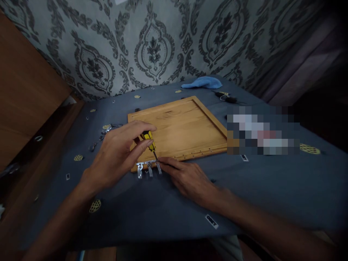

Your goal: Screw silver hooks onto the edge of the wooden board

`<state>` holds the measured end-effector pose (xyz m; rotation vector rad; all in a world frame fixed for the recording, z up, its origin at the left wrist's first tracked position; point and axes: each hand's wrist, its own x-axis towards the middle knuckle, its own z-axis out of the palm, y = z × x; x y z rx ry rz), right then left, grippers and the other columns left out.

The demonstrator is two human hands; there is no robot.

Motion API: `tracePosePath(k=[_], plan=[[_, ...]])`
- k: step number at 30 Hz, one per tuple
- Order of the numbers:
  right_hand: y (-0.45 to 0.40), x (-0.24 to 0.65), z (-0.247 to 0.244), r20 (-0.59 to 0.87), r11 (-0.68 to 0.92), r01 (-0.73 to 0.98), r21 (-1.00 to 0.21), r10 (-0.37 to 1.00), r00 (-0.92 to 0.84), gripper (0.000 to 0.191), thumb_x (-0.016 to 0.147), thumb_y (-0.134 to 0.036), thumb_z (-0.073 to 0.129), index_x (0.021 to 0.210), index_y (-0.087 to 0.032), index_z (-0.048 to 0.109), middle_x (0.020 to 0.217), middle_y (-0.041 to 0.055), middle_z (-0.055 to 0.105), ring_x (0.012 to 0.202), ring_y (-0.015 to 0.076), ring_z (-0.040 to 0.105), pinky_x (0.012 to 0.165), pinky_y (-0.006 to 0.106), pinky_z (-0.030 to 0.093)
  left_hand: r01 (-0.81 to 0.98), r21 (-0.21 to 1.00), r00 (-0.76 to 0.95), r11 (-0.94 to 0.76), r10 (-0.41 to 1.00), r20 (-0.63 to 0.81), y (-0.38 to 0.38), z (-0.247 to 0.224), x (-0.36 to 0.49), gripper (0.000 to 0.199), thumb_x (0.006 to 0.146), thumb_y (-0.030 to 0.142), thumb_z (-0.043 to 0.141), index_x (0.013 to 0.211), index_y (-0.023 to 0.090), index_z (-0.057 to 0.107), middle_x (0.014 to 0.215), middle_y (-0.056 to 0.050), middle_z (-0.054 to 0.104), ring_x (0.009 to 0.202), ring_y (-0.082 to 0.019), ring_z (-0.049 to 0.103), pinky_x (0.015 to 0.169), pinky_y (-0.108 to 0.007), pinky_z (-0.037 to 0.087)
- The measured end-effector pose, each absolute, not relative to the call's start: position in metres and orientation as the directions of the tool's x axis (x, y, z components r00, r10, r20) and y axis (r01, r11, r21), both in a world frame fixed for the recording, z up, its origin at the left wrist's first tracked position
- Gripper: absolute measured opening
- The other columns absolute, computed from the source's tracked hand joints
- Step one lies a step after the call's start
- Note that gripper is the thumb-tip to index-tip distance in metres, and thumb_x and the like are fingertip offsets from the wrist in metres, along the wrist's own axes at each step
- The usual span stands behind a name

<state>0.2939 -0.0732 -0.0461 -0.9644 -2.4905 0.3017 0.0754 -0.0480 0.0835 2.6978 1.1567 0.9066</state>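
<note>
A wooden panel with a raised frame (pixel 179 127) lies on the blue patterned cloth. Metal hooks (pixel 150 169) sit in a row along its near left edge. My left hand (pixel 119 146) holds a yellow and black screwdriver (pixel 149 140) by the handle, its shaft slanting down to the rightmost hook. The fingers of my right hand (pixel 190 179) are pressed together at that hook, beside the screwdriver's tip; whatever lies between them is hidden. Small dark holes run along the near edge, right of the hooks.
Behind the panel lies a blue cloth (pixel 203 83), with a dark cord-like item (pixel 225 97) near it. Small metal pieces (pixel 104 132) rest left of the panel. A blurred-out area covers something at the right. Patterned wall at the back, wooden furniture (pixel 24 87) at left.
</note>
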Motion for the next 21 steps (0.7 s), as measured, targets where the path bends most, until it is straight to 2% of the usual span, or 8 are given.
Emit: tracePosePath(k=[4,6,10,15,17,21], plan=[[-0.0736,0.2934,-0.0461,0.336,0.73,0.599,-0.33,0.684,-0.648,0.052,0.094,-0.001,0.048,0.138,-0.019,0.067,0.138,0.0118,0.07,0.106,0.0234,0.076,0.086,0.036,0.065,0.671,0.126,0.581,-0.731,0.624,0.522,-0.0468,0.0802,0.079,0.018,0.104,0.023,0.057,0.116,0.018,0.069,0.102,-0.005,0.076,0.089,-0.016,0.073,0.083,-0.026,0.059],[-0.0738,0.2935,-0.0453,0.338,0.731,0.601,-0.323,0.682,-0.648,0.052,0.093,0.0,0.048,0.138,-0.018,0.067,0.138,0.0115,0.07,0.106,0.0236,0.076,0.084,0.036,0.065,0.675,0.089,0.578,-0.733,0.599,0.554,-0.0469,0.0782,0.0809,0.017,0.103,0.023,0.059,0.115,0.017,0.07,0.097,-0.004,0.075,0.089,-0.017,0.073,0.081,-0.026,0.059],[-0.0744,0.2939,-0.0425,0.325,0.729,0.603,-0.323,0.684,-0.653,0.053,0.09,0.001,0.05,0.137,-0.017,0.067,0.139,0.0122,0.07,0.103,0.025,0.076,0.08,0.036,0.065,0.664,0.211,0.519,-0.718,0.645,0.561,-0.0494,0.0771,0.0812,0.017,0.099,0.022,0.065,0.116,0.019,0.07,0.099,-0.004,0.076,0.082,-0.015,0.072,0.079,-0.026,0.059],[-0.0744,0.2934,-0.0417,0.322,0.723,0.606,-0.331,0.69,-0.648,0.05,0.092,0.0,0.051,0.135,-0.017,0.068,0.14,0.0108,0.07,0.102,0.0241,0.077,0.084,0.036,0.065,0.633,0.407,0.452,-0.658,0.742,0.495,-0.0507,0.079,0.0786,0.024,0.097,0.024,0.066,0.121,0.021,0.068,0.111,-0.005,0.077,0.086,-0.017,0.074,0.082,-0.028,0.06],[-0.0741,0.293,-0.0425,0.317,0.724,0.6,-0.34,0.69,-0.651,0.05,0.092,0.0,0.05,0.136,-0.016,0.068,0.14,0.0129,0.069,0.103,0.0251,0.077,0.084,0.038,0.065,0.639,0.407,0.451,-0.653,0.747,0.489,-0.0496,0.0785,0.079,0.024,0.097,0.024,0.066,0.121,0.021,0.068,0.109,-0.004,0.077,0.084,-0.017,0.074,0.08,-0.028,0.06],[-0.074,0.2928,-0.0432,0.299,0.712,0.607,-0.353,0.701,-0.647,0.055,0.091,0.001,0.05,0.139,-0.018,0.067,0.141,0.0129,0.069,0.108,0.0251,0.076,0.088,0.038,0.065,0.658,0.275,0.498,-0.701,0.679,0.539,-0.0471,0.0763,0.0812,0.018,0.099,0.024,0.066,0.115,0.018,0.07,0.099,-0.003,0.075,0.077,-0.014,0.07,0.078,-0.025,0.058]])
